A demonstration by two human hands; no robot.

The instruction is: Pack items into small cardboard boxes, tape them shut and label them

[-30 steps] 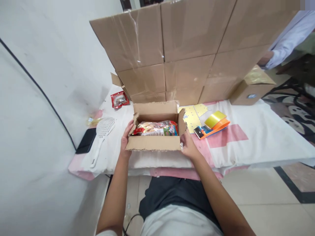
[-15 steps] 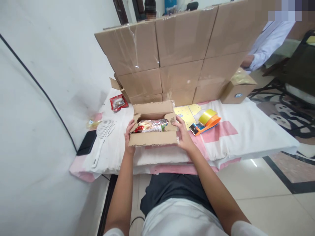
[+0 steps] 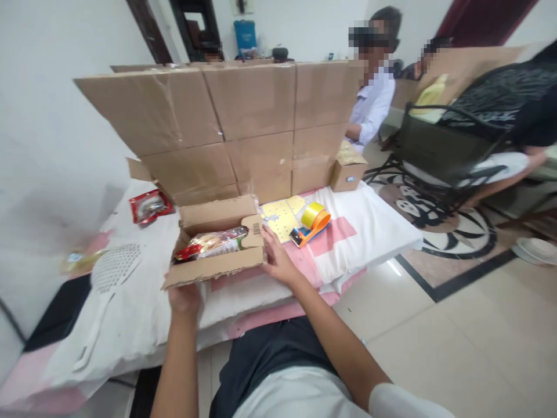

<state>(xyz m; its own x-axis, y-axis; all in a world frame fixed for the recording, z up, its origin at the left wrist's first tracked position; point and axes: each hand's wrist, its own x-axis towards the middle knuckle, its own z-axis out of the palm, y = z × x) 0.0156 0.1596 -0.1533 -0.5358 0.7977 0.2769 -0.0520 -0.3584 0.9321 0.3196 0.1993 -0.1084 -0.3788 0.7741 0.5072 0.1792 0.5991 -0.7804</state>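
Observation:
An open cardboard box (image 3: 217,270) is held in front of me over the table, its flaps raised. Inside lies a shiny red food packet (image 3: 213,242). My left hand (image 3: 185,299) supports the box from beneath at its near left corner, with the fingers hidden behind the cardboard. Against the box's right end, my right hand (image 3: 277,255) presses with thumb and fingers. To the right of it, an orange tape dispenser (image 3: 319,220) with a yellow tape roll lies on the cloth, beside a yellow patterned sheet (image 3: 278,217).
A tall cardboard partition (image 3: 261,122) stands along the back. On the left lie a red packet (image 3: 150,206), a white slotted skimmer (image 3: 115,270) and a black phone (image 3: 58,313). A small carton (image 3: 348,174) stands at the far right. Another person (image 3: 374,98) is behind the partition.
My view has swung to the right, bringing more of the room in. The left hand has shifted from the box's left side to underneath its near corner, and the box is now tilted.

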